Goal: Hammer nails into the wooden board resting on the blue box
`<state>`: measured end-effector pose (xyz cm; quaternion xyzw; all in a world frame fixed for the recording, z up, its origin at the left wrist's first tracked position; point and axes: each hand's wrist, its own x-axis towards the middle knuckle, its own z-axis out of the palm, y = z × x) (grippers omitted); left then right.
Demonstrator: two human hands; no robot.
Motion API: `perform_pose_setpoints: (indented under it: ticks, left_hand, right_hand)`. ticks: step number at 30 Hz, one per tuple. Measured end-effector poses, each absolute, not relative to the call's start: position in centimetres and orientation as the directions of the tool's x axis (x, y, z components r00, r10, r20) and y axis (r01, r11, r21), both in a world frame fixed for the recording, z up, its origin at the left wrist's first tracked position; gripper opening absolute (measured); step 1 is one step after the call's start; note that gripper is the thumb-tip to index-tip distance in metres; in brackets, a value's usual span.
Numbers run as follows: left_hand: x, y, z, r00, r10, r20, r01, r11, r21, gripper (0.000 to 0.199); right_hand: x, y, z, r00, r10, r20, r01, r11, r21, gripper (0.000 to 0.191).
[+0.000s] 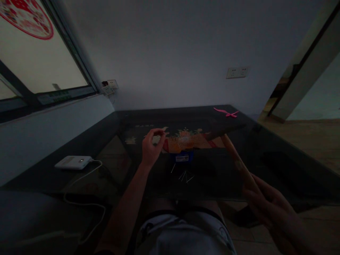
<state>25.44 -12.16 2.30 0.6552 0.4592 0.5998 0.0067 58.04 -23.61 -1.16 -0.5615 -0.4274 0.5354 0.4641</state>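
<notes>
My right hand [268,202] grips a hammer by its wooden handle [239,164]; its dark head [225,131] is raised at the right end of an orange-brown flat piece [196,142] with red bands. This piece lies across a small blue box [182,157] with a white label. At its left end is my left hand [152,147], thumb and forefinger pinched together in a ring. Whatever is between those fingertips is too small and dark to make out. Several thin nails [186,176] lie on the black tabletop in front of the box.
On the left of the glossy black table [159,115] lies a white power bank [74,162] with a white cable [87,174] trailing over the front edge. A pink ribbon [227,113] rests at the far right corner. The wall with sockets [237,72] stands behind.
</notes>
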Motion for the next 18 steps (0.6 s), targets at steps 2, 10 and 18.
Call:
perform_pose_setpoints:
  ticks: [2, 10, 18]
  left_hand:
    - [25.7, -14.8, 1.8, -0.125, 0.628, 0.768, 0.660, -0.526, 0.537, 0.009]
    - [27.5, -16.3, -4.2, 0.063, 0.977, 0.205, 0.906, -0.142, 0.399, 0.013]
    - [27.3, -15.5, -2.5, 0.108, 0.994, -0.004, 0.992, -0.108, 0.066, 0.015]
  right_hand:
    - [58.0, -24.4, -2.1, 0.155, 0.958, -0.240, -0.125, -0.222, -0.967, 0.073]
    - [57.2, -25.5, -3.0, 0.213, 0.942, -0.261, -0.269, -0.200, -0.942, 0.067]
    - [57.3, -25.7, -2.8, 0.248, 0.935, -0.254, -0.229, -0.198, -0.953, 0.065]
